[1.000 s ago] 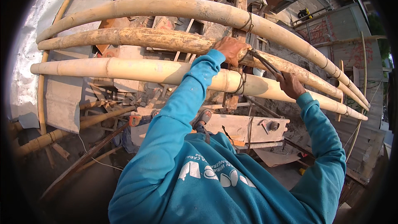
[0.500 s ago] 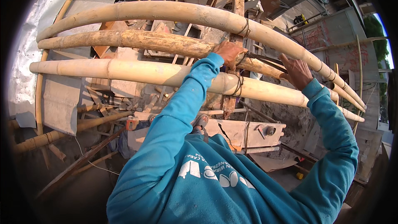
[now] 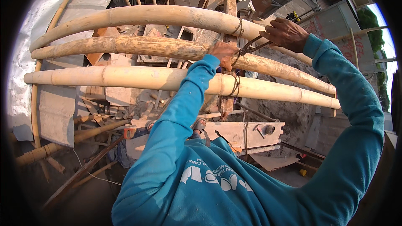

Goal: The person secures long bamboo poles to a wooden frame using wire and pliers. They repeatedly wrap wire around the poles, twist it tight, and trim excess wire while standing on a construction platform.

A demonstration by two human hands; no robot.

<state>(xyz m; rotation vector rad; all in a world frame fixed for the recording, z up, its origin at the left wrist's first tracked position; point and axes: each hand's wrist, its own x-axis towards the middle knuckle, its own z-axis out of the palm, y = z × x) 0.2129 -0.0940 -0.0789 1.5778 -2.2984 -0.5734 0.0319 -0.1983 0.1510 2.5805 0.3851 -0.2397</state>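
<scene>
Centrally, between an upper bamboo pole [image 3: 159, 15] and a lower bamboo pole [image 3: 159, 78], resting on the middle bamboo pole [image 3: 146, 45] beside a squared timber [image 3: 230, 4] with the left hand [image 3: 224, 54], grip impossible to tell; with the right hand [image 3: 287, 34], beyond, pinching dark cord [image 3: 242, 52] wound round the middle pole.

right grip [image 3: 287, 35] lifted to the far bamboo pole [image 3: 167, 16], dark cord [image 3: 250, 50] now slanting up rightward instead of down

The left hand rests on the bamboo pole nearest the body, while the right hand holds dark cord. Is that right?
Not quite: the head view shows the left hand on the middle bamboo pole, not the nearest. The right hand does hold dark cord.
</scene>
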